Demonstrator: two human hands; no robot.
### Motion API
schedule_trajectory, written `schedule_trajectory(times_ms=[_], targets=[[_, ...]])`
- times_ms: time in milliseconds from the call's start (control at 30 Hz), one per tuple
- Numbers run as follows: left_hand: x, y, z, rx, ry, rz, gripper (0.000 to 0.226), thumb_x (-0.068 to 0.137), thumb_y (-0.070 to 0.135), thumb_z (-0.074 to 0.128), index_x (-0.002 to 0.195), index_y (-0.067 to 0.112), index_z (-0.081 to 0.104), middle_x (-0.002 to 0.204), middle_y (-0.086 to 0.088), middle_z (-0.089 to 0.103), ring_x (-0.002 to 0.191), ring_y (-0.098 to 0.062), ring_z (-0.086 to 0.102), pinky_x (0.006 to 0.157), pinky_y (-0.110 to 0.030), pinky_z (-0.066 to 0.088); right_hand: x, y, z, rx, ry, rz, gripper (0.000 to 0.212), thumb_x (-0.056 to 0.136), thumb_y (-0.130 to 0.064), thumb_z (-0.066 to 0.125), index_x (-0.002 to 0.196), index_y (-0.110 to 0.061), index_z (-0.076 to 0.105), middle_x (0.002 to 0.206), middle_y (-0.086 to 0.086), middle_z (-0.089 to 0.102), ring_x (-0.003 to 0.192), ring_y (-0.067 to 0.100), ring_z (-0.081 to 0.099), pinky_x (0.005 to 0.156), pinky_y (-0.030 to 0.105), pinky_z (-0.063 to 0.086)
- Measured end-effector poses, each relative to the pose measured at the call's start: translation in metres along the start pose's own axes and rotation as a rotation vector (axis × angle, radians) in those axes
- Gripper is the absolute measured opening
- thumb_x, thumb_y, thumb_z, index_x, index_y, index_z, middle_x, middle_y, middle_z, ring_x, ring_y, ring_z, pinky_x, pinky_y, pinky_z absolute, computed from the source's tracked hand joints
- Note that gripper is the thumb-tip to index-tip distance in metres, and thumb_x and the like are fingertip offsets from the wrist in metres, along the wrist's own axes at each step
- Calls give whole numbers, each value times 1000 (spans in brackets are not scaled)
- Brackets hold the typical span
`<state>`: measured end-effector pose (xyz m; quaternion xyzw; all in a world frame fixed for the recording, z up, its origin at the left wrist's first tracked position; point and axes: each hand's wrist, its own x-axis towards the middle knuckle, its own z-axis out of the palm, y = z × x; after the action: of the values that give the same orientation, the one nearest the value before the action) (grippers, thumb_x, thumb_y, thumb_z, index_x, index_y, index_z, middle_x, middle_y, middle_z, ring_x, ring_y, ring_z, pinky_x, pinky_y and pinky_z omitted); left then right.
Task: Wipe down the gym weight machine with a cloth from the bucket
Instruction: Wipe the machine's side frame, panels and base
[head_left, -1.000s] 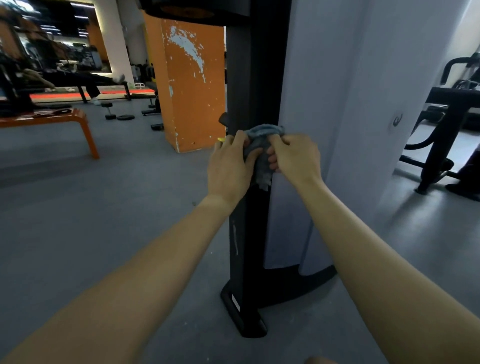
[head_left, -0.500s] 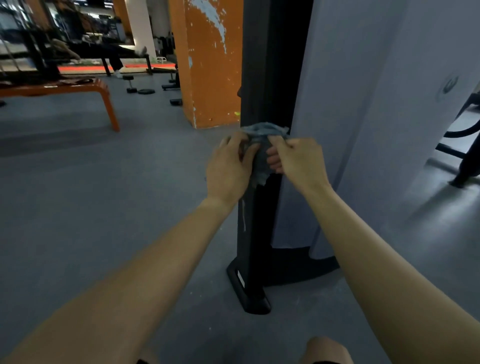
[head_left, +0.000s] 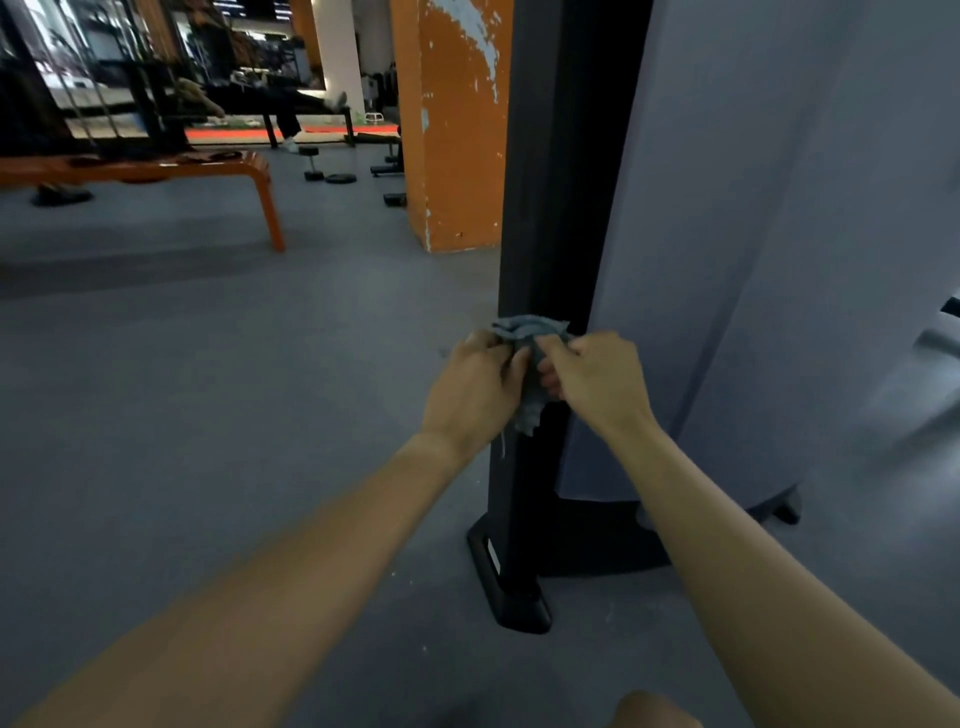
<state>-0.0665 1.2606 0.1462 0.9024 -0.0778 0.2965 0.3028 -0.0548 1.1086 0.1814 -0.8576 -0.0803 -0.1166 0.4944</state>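
Floor (head_left: 234, 415) free left; panel (head_left: 779, 260) right.

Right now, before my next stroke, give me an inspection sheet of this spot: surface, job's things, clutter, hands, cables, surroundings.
Surface: grey floor, pale specks near the machine's foot.
Job's things: grey cloth pressed against the lower part of the black post; pale grey shroud beside the post; bucket not in view.
Clutter: dumbbell and weight plate on the floor far back.
Hands: left hand and right hand both grip the cloth, close together.
Cables: nothing seen at the post.
Surroundings: orange pillar with peeling paint behind the post; orange bench to the left.
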Motion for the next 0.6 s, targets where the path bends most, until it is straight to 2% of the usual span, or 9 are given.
schedule_trajectory(times_ms=[67,167,267,433,600], targets=[[17,16,-7,-47,129,0,33,107,31,53,105,8,77,109,-8,65,88,-19,62,74,-24,46,12,-20,-13,54,48,-57,37,97,-46,66,70,-22,78,64,-5,74,61,14,74,72,45,64],[28,16,-9,-82,233,67,32,107,32,55,106,8,77,105,-4,65,85,-16,64,72,-28,52,17,-34,-18,42,119,-100,40,97,-47,66,68,-21,77,60,-7,72,57,11,72,70,42,64],[19,-13,2,-132,201,108,34,108,33,53,119,10,75,106,-2,66,87,-14,65,74,-35,56,11,-19,0,-51,236,-200,47,99,-48,61,65,-18,75,58,-7,70,52,11,68,62,42,62],[-9,-59,49,-158,115,129,43,110,35,42,133,7,65,104,-4,57,89,-19,57,72,-41,53,-1,42,43,-314,322,-314,62,101,-55,44,62,-14,70,57,0,67,49,20,64,54,41,55],[-42,-90,99,-256,160,126,41,109,29,42,135,6,63,98,-7,51,90,-26,52,74,-41,50,-31,90,78,-303,402,-193,57,103,-50,50,68,-13,75,63,-5,72,54,14,67,59,42,59]])
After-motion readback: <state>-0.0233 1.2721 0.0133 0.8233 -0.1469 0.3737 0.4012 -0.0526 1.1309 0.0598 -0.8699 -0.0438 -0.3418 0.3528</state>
